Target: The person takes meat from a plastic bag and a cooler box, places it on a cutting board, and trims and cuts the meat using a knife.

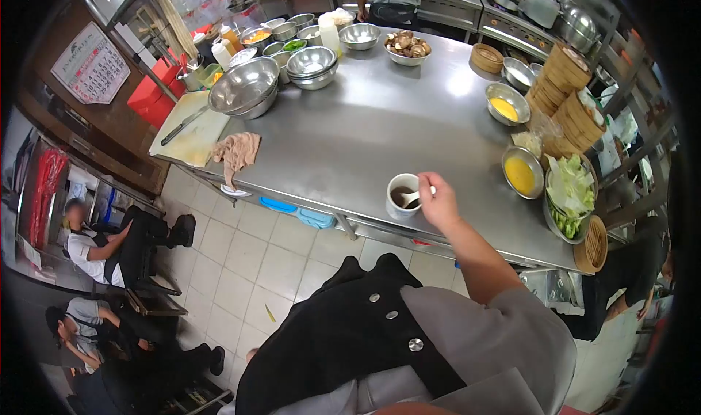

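Observation:
A white cup (395, 206) with dark liquid stands at the near edge of the steel table (343, 145). My right hand (440, 203) is closed around the handle end of a white spoon (410, 198), whose bowl dips into the liquid. The fingers are just right of the cup's rim. Of my left hand (252, 354), only a small patch of skin seems to show beside my black apron; its fingers are hidden.
Steel bowls (244, 86), a knife (184, 125) on a board and a cloth (236, 152) lie left. Mushrooms (407, 44) are at the back. Yellow-liquid bowls (520, 175), lettuce (569, 188) and bamboo steamers (577, 126) stand right. People are left, right and behind the table.

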`<control>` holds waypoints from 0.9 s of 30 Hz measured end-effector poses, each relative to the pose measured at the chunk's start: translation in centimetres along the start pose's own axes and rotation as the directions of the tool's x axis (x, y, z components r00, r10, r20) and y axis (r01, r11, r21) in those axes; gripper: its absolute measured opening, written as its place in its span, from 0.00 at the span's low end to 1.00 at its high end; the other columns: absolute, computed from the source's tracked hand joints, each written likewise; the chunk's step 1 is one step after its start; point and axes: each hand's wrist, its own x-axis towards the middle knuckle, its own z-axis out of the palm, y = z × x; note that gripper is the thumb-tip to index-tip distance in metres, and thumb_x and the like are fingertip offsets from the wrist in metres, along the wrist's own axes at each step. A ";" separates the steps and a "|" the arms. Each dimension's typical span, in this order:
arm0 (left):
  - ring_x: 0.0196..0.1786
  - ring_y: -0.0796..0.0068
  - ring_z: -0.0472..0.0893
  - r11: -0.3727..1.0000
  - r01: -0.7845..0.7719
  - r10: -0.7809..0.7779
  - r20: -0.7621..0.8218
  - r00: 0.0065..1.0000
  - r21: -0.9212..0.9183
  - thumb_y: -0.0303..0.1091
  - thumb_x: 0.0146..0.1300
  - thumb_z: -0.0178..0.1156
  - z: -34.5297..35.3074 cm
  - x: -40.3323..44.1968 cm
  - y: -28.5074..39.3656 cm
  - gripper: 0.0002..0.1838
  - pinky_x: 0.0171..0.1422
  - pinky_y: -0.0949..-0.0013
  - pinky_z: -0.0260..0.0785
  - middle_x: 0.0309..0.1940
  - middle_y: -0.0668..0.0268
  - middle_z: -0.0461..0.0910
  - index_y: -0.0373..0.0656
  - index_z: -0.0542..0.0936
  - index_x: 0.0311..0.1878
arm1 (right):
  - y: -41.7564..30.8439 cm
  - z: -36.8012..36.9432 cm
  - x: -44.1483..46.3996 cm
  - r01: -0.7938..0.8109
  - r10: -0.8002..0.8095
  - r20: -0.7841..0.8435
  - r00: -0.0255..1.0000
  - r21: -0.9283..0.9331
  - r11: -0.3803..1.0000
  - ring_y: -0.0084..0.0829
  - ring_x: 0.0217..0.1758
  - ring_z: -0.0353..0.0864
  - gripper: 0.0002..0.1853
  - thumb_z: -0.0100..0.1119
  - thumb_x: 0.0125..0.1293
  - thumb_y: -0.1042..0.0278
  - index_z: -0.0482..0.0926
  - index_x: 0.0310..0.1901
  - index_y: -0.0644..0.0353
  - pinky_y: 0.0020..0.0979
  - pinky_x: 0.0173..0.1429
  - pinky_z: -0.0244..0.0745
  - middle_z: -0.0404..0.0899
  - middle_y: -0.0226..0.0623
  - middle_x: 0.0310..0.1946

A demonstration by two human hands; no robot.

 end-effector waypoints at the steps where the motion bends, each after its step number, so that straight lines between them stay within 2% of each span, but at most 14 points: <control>1: 0.49 0.58 0.87 1.000 -0.015 0.015 0.010 1.000 0.020 0.52 0.64 0.69 -0.4 1.3 1.0 0.25 0.53 0.59 0.77 0.44 0.50 0.87 0.36 0.86 0.47 | 1.0 0.0 1.0 0.083 -0.086 -0.057 0.995 -0.059 0.995 0.47 0.46 0.88 0.15 0.57 0.76 0.57 0.83 0.51 0.60 0.38 0.52 0.80 0.87 0.49 0.42; 4: 0.53 0.55 0.87 0.990 -0.098 0.094 0.039 0.995 0.105 0.53 0.63 0.70 -1.6 6.8 4.6 0.25 0.57 0.58 0.77 0.47 0.48 0.88 0.37 0.87 0.46 | 0.7 -0.1 2.4 0.042 -0.053 -0.128 0.990 -0.086 0.995 0.48 0.47 0.88 0.15 0.56 0.76 0.57 0.84 0.51 0.61 0.38 0.53 0.80 0.87 0.50 0.43; 5: 0.53 0.55 0.87 0.950 -0.263 0.268 -0.008 0.963 0.168 0.54 0.61 0.71 -1.1 12.5 3.1 0.27 0.58 0.59 0.77 0.47 0.48 0.88 0.37 0.87 0.50 | 0.3 0.0 2.5 0.024 -0.039 -0.139 0.989 -0.113 0.993 0.49 0.48 0.87 0.15 0.55 0.77 0.58 0.83 0.51 0.61 0.39 0.54 0.79 0.87 0.51 0.43; 6: 0.54 0.52 0.87 0.970 -0.115 0.123 -0.023 0.992 0.215 0.54 0.62 0.69 -2.0 12.6 7.5 0.28 0.59 0.57 0.78 0.48 0.48 0.88 0.38 0.86 0.53 | 0.4 0.1 2.5 0.011 -0.033 -0.151 0.988 -0.145 0.989 0.49 0.48 0.87 0.15 0.54 0.77 0.59 0.83 0.51 0.62 0.39 0.55 0.79 0.87 0.51 0.43; 7: 0.54 0.49 0.87 0.909 -0.289 0.317 -0.048 0.947 0.299 0.52 0.65 0.65 -2.3 15.5 9.2 0.25 0.58 0.54 0.78 0.47 0.47 0.87 0.40 0.85 0.53 | 0.5 0.3 2.3 -0.002 -0.027 -0.165 0.986 -0.173 0.985 0.50 0.49 0.87 0.16 0.54 0.77 0.59 0.83 0.51 0.62 0.40 0.55 0.79 0.87 0.52 0.44; 9: 0.51 0.48 0.87 0.882 -0.376 0.428 -0.150 0.891 0.285 0.50 0.68 0.61 -5.2 14.0 19.5 0.22 0.56 0.52 0.79 0.45 0.47 0.88 0.40 0.85 0.51 | 0.1 1.0 2.4 -0.020 -0.021 -0.195 0.981 -0.210 0.978 0.51 0.50 0.87 0.16 0.52 0.78 0.59 0.83 0.52 0.63 0.40 0.56 0.78 0.86 0.53 0.44; 11: 0.43 0.53 0.88 0.839 -0.531 0.543 -0.244 0.804 0.119 0.42 0.72 0.60 -7.5 13.5 27.9 0.15 0.48 0.56 0.79 0.39 0.50 0.88 0.39 0.85 0.48 | -0.6 1.8 2.5 -0.035 -0.017 -0.214 0.977 -0.236 0.971 0.52 0.51 0.86 0.17 0.51 0.79 0.60 0.83 0.52 0.64 0.40 0.57 0.78 0.86 0.55 0.45; 13: 0.38 0.64 0.87 0.664 -0.748 0.717 -0.273 0.642 -0.016 0.35 0.73 0.60 -9.9 13.3 35.0 0.10 0.45 0.63 0.78 0.35 0.55 0.87 0.38 0.84 0.46 | -2.0 2.7 2.8 -0.087 0.030 -0.209 0.977 -0.270 0.959 0.52 0.52 0.86 0.18 0.51 0.79 0.58 0.82 0.53 0.64 0.41 0.58 0.78 0.86 0.56 0.46; 15: 0.38 0.63 0.87 0.548 -0.833 0.791 -0.273 0.547 -0.079 0.33 0.72 0.61 -11.5 13.5 40.7 0.09 0.45 0.64 0.78 0.36 0.56 0.87 0.37 0.85 0.46 | -2.7 3.9 3.6 -0.138 0.066 -0.226 0.972 -0.318 0.938 0.53 0.53 0.86 0.19 0.50 0.79 0.57 0.82 0.54 0.65 0.41 0.59 0.78 0.86 0.57 0.46; 17: 0.38 0.71 0.85 0.316 -0.947 0.896 -0.310 0.319 -0.062 0.31 0.74 0.61 -12.3 13.5 45.3 0.09 0.44 0.67 0.76 0.37 0.57 0.86 0.34 0.83 0.47 | -2.5 5.2 4.2 -0.194 0.094 -0.270 0.958 -0.372 0.908 0.53 0.54 0.86 0.21 0.51 0.79 0.55 0.82 0.54 0.66 0.42 0.60 0.78 0.86 0.57 0.47; 18: 0.39 0.59 0.86 0.290 -0.951 0.912 -0.271 0.308 -0.105 0.30 0.68 0.65 -12.6 13.4 47.4 0.08 0.46 0.62 0.78 0.39 0.54 0.85 0.38 0.84 0.46 | -3.1 5.7 4.4 -0.206 0.094 -0.288 0.953 -0.390 0.898 0.54 0.55 0.86 0.21 0.51 0.79 0.55 0.82 0.55 0.66 0.42 0.61 0.78 0.86 0.57 0.47; 23: 0.53 0.48 0.81 0.034 -0.951 0.970 -0.239 -0.042 0.306 0.31 0.62 0.66 -11.6 15.8 53.2 0.12 0.60 0.52 0.72 0.47 0.54 0.83 0.41 0.82 0.48 | -4.4 8.3 6.3 -0.268 0.157 -0.312 0.937 -0.354 0.896 0.57 0.57 0.84 0.22 0.50 0.79 0.52 0.83 0.55 0.64 0.45 0.61 0.77 0.86 0.58 0.48; 26: 0.53 0.47 0.80 -0.019 -0.934 0.968 -0.227 -0.106 0.357 0.30 0.60 0.67 -10.8 15.5 53.4 0.13 0.60 0.52 0.72 0.47 0.52 0.83 0.40 0.81 0.48 | -3.8 8.8 6.9 -0.233 0.116 -0.314 0.942 -0.366 0.901 0.62 0.52 0.83 0.22 0.49 0.79 0.52 0.83 0.54 0.62 0.48 0.58 0.78 0.85 0.61 0.45; 27: 0.53 0.47 0.80 0.010 -0.941 0.971 -0.228 -0.071 0.338 0.30 0.60 0.67 -10.3 15.4 52.4 0.14 0.61 0.52 0.71 0.48 0.52 0.82 0.40 0.81 0.48 | -3.7 8.9 6.5 -0.220 0.122 -0.278 0.953 -0.357 0.908 0.63 0.52 0.83 0.21 0.49 0.79 0.52 0.83 0.53 0.62 0.49 0.57 0.78 0.84 0.62 0.45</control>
